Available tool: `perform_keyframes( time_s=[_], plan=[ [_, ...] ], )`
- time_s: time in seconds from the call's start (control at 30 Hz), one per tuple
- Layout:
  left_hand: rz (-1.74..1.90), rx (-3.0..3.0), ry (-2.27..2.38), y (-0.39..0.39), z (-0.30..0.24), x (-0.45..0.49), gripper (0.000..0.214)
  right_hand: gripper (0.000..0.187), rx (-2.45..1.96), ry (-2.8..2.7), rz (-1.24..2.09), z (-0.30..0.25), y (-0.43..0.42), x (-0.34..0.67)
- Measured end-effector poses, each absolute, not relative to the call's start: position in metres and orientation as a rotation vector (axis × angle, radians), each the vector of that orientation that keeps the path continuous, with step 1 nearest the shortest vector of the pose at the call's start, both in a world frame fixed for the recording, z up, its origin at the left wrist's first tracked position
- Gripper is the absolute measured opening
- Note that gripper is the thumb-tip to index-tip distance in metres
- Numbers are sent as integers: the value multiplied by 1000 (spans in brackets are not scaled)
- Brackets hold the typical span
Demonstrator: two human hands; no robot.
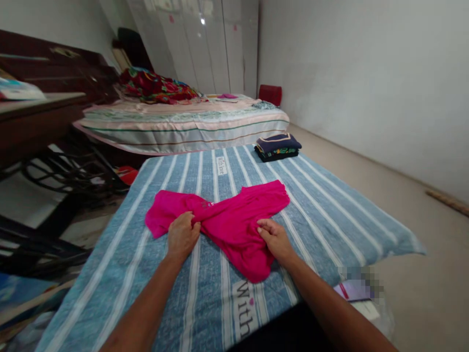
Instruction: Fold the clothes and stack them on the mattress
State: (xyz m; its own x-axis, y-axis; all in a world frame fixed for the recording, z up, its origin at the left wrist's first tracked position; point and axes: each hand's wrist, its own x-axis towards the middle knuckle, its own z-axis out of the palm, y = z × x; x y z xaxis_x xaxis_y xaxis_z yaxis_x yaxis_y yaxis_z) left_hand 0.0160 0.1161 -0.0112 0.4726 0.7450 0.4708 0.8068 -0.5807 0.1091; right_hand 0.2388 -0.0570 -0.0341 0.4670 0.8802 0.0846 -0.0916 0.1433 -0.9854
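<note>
A bright pink garment point(227, 220) lies crumpled across the middle of a blue-and-white striped mattress point(315, 205). My left hand point(181, 237) rests on the garment's left part, fingers closed and pinching a fold of the fabric. On the lower right edge, my right hand point(274, 239) has its fingers curled onto the cloth and grips it. Both forearms reach in from the bottom of the view.
A small stack of folded dark clothes point(278, 145) sits at the mattress's far right corner. Behind it is a bed point(183, 122) with striped sheets and a colourful heap of cloth point(157, 88). Dark furniture point(44, 112) stands at left; bare floor point(403, 215) and a wall lie to the right.
</note>
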Motion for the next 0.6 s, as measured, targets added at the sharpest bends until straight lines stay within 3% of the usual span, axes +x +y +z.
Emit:
perform_keyframes(
  time_s=[0.6],
  plan=[
    [-798,-2604,-1336,118,-12,20,29,20,-1257,-871,797,-34,-54,241]
  ],
)
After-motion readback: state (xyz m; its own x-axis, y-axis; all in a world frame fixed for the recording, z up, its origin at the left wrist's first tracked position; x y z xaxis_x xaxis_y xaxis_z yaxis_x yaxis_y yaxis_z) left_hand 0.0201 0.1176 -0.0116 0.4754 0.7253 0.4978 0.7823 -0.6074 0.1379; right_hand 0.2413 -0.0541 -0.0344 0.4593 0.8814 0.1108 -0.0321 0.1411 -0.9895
